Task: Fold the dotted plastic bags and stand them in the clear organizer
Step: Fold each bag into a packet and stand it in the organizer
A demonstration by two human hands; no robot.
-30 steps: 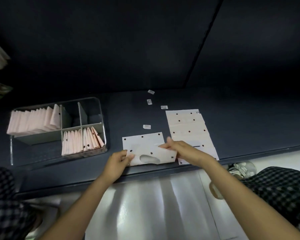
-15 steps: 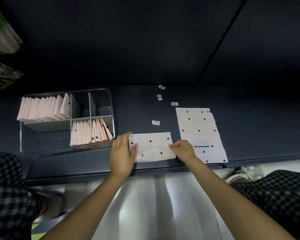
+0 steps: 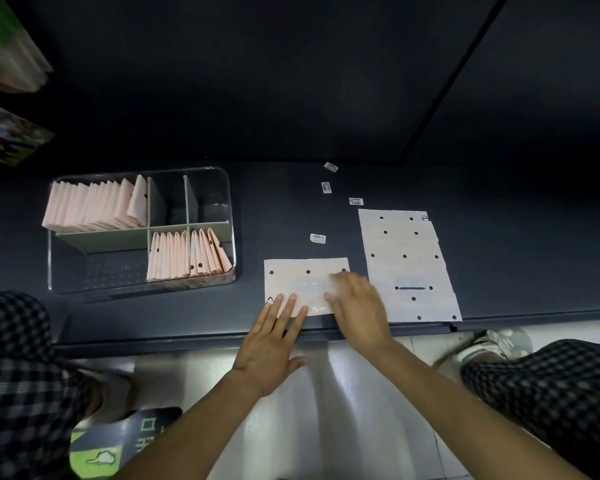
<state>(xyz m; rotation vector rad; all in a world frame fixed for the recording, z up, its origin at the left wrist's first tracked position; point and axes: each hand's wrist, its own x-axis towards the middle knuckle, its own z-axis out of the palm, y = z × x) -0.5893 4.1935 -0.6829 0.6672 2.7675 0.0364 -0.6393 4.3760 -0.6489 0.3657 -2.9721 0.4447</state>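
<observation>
My left hand (image 3: 274, 344) lies nearest me, at about 6 o'clock in the view, palm down with the fingers straight and slightly spread. The fingertips rest on the near left corner of the folded bag (image 3: 303, 284); the heel of the hand hangs off the near edge of the counter (image 3: 499, 237).

My right hand (image 3: 359, 306) is just to its right, at roughly 5 o'clock of the bag, also palm down with the fingers extended and laid flat over the bag's right part. It is motion-blurred, so I cannot tell how hard it presses. A ring shows on one finger.

The folded bag itself is a pale rectangle with dark dots, lying flat on the dark counter close to the near edge. A small triangle mark shows at its near left corner.

At 3 o'clock of it, just beside but not touching, lies an unfolded bag (image 3: 407, 265), longer, flat, dotted, with a slot-shaped handle cut toward its near end.

Further out, at 12 to 1 o'clock of the folded bag, four small labels (image 3: 318, 238) are scattered on the counter, well apart from one another.

At 9 to 10 o'clock stands the clear organizer (image 3: 58, 268), divided into compartments. Folded bags stand upright in the far left compartment (image 3: 94, 206) and in the two near right compartments (image 3: 187, 256). The near left compartment and the two far right ones hold none that I can see.

My checked trouser legs (image 3: 21, 375) frame the view at 4 and 8 o'clock.
</observation>
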